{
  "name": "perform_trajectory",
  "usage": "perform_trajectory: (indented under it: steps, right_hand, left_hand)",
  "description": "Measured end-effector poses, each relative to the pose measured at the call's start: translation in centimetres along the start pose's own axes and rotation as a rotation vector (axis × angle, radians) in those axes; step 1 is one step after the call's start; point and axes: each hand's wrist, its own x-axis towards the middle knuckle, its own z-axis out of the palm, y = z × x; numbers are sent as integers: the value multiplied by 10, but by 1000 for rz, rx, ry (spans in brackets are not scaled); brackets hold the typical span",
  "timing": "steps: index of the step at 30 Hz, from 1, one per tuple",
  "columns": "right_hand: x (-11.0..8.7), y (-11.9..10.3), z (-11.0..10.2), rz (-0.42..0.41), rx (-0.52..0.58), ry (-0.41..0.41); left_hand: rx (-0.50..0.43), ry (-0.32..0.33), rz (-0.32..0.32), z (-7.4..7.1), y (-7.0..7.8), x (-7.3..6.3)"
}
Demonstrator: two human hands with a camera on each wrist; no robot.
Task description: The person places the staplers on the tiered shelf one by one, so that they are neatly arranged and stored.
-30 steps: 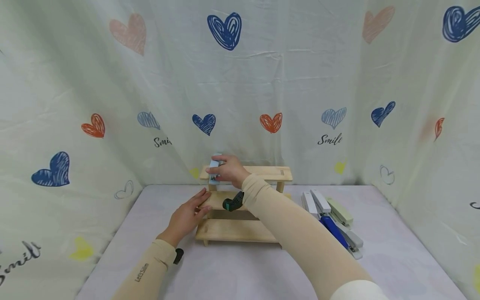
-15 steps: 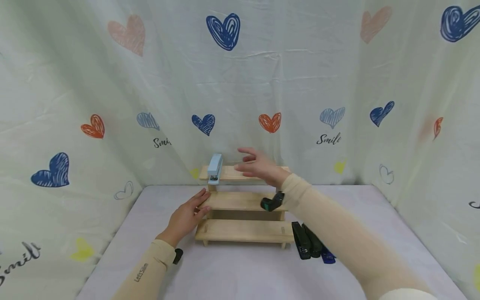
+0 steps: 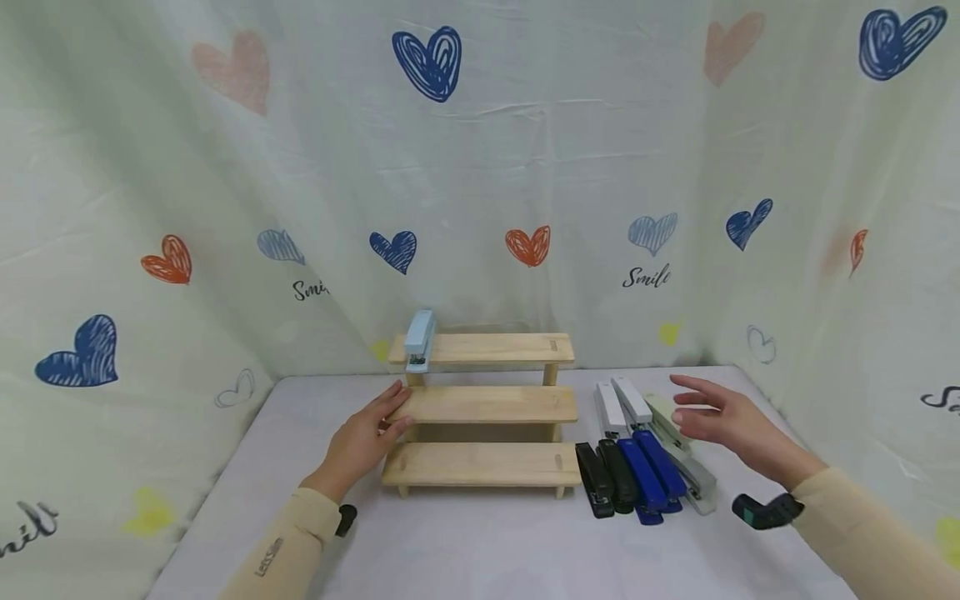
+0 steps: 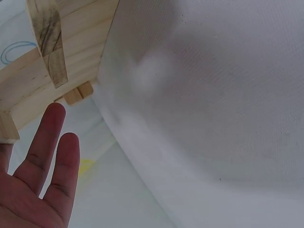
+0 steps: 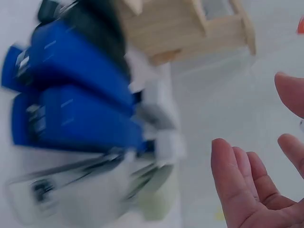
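A light blue stapler point(image 3: 419, 340) stands on the left end of the top step of a three-step wooden rack point(image 3: 480, 406). My left hand point(image 3: 362, 442) rests its straight fingers against the left end of the middle step. Over the right side of the table, my right hand point(image 3: 731, 421) hovers with fingers spread and nothing held. Close to its left lies a group of staplers: black ones point(image 3: 595, 481), blue ones point(image 3: 642, 475), white ones point(image 3: 632, 402), a grey one point(image 3: 693, 477) and a pale green one point(image 3: 664, 419), which the right fingertips partly overlap in the head view.
The table point(image 3: 480, 550) has a pale cloth. Behind it hangs a white curtain point(image 3: 480, 167) printed with hearts. The stapler group lies right beside the rack's right end. Dark wrist cameras point(image 3: 767, 510) sit on both wrists.
My right hand has let go of the light blue stapler on the top step and moved right to the stapler group. My left hand has stayed at the rack. The head view has shifted slightly.
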Motion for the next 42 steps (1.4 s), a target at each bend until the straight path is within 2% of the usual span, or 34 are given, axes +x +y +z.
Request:
perform_trajectory:
  steps: [7, 12, 18, 21, 27, 42]
  right_hand:
    - [-21, 43, -5, 122, 33, -27]
    - [-28, 58, -1, 187, 22, -71]
    - [-32, 69, 8, 240, 116, -146]
    - [-32, 72, 11, 250, 148, -168]
    - [-27, 75, 12, 265, 125, -175]
    - [-22, 83, 1, 213, 239, -344]
  left_hand:
    - [-15, 2, -1, 0, -2, -1]
    - [-22, 5, 1, 1, -2, 0]
    - [-22, 5, -5, 3, -3, -1]
    - [-17, 3, -9, 3, -3, 0]
    - [-12, 12, -9, 3, -3, 0]
    - [-18, -2, -19, 3, -3, 0]
